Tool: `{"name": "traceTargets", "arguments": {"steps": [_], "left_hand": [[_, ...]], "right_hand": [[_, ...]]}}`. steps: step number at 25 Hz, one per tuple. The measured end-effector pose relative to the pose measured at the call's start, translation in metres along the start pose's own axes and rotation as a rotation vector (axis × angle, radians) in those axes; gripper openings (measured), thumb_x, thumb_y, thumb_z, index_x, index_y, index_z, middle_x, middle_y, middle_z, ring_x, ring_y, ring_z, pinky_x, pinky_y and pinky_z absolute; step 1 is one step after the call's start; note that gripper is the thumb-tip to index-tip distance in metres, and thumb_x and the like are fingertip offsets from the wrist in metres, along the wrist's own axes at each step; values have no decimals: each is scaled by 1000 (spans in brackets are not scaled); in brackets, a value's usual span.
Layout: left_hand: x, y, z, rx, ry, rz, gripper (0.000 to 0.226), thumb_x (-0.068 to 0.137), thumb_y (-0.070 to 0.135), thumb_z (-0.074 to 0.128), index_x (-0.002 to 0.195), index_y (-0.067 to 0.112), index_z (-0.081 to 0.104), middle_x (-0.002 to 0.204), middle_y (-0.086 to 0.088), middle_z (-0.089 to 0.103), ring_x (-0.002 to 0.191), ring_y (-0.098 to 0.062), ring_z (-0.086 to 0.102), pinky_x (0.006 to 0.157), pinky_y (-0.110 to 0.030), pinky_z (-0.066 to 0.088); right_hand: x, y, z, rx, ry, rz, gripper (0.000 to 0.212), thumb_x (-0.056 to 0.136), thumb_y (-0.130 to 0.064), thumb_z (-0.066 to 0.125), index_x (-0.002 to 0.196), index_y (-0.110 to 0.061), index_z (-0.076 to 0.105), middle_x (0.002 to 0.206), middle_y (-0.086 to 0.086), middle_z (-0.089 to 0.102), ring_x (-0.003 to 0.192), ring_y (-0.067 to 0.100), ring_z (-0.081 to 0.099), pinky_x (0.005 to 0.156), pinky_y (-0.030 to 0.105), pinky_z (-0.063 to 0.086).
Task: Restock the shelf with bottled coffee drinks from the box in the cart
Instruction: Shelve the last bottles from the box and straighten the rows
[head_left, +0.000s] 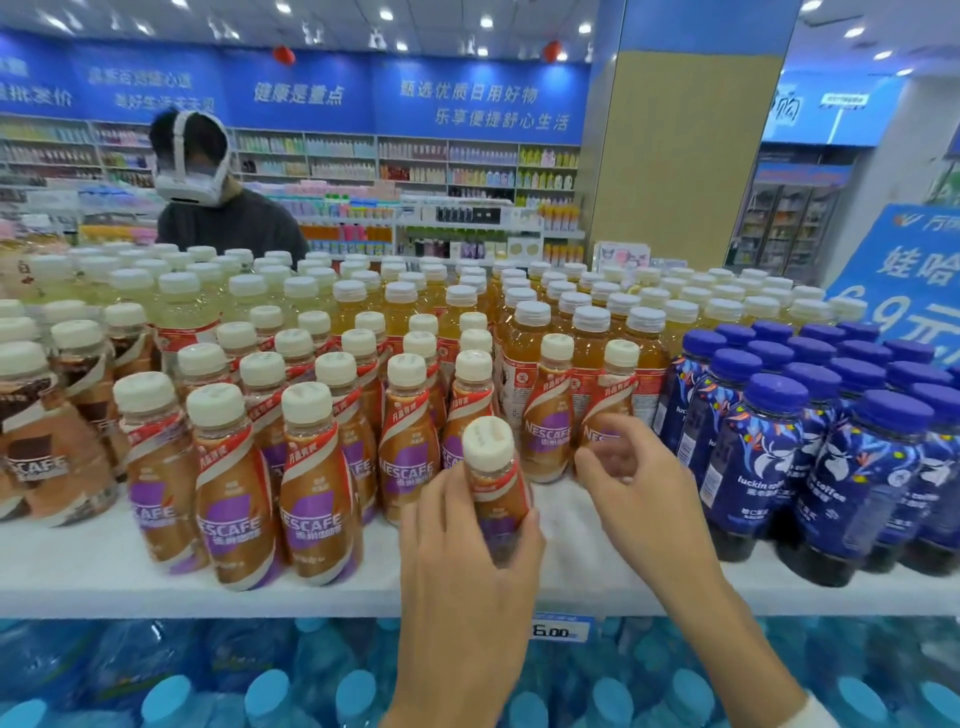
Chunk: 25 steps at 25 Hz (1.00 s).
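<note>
My left hand (462, 561) grips a brown and purple bottled coffee drink (493, 467) with a cream cap, holding it upright over the front of the white shelf (104, 566). To its right, my right hand (631, 467) hovers with loosely curled fingers, its fingertips touching a coffee bottle (605, 410) standing in the back row. Several more of the same coffee bottles (311, 483) stand in rows to the left. A bare gap of shelf lies between the held bottle and the dark blue bottles. The box and cart are out of view.
Dark blue coffee bottles (841, 467) crowd the shelf's right side. Amber and pale tea bottles (524, 338) fill the rows behind. Blue-capped water bottles (270, 691) sit below the shelf. A person wearing a headset (208, 197) stands behind the display at the far left.
</note>
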<state>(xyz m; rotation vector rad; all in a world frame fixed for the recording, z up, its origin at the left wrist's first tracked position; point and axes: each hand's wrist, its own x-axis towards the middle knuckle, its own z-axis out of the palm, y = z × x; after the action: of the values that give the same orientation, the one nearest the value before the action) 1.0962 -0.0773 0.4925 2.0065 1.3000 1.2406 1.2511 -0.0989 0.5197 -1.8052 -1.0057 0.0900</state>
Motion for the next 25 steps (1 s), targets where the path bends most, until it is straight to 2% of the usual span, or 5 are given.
{"name": "traceTargets", "arguments": {"steps": [5, 9, 13, 21, 25], "left_hand": [[6, -26, -19, 141, 127, -21, 74, 87, 49, 66, 150, 19, 39, 141, -1, 45, 124, -12, 28, 104, -31, 33], [8, -41, -14, 236, 297, 56, 71, 83, 37, 72, 143, 8, 47, 129, -13, 51, 114, -21, 34, 91, -39, 39], [4, -49, -9, 233, 438, 205, 70, 81, 31, 70, 141, 4, 45, 129, -10, 40, 112, -22, 38, 88, -38, 40], [1, -71, -9, 151, 400, 257, 83, 74, 19, 84, 145, 11, 43, 131, -8, 40, 116, -14, 37, 96, -35, 37], [-6, -79, -10, 70, 350, 242, 84, 74, 13, 85, 147, 10, 44, 133, -4, 38, 120, 1, 26, 102, -21, 29]], "right_hand": [[46, -35, 15, -131, -44, -67, 58, 100, -38, 59, 152, -21, 39, 94, -13, 66, 80, -2, 58, 74, 19, 46], [73, -37, 30, -197, 12, -33, 44, 97, -49, 59, 126, -17, 56, 99, 1, 70, 89, 18, 68, 73, 32, 53], [78, -38, 34, -261, 53, -59, 33, 96, -49, 59, 105, -18, 64, 92, -1, 70, 85, 17, 65, 72, 32, 52], [60, -38, 16, -179, 40, -81, 33, 93, -48, 67, 110, -20, 70, 101, -4, 72, 86, 12, 66, 71, 27, 55], [32, -44, -4, -78, -32, -94, 20, 91, -46, 68, 100, -28, 70, 93, -11, 72, 83, 7, 67, 70, 27, 57]]}}
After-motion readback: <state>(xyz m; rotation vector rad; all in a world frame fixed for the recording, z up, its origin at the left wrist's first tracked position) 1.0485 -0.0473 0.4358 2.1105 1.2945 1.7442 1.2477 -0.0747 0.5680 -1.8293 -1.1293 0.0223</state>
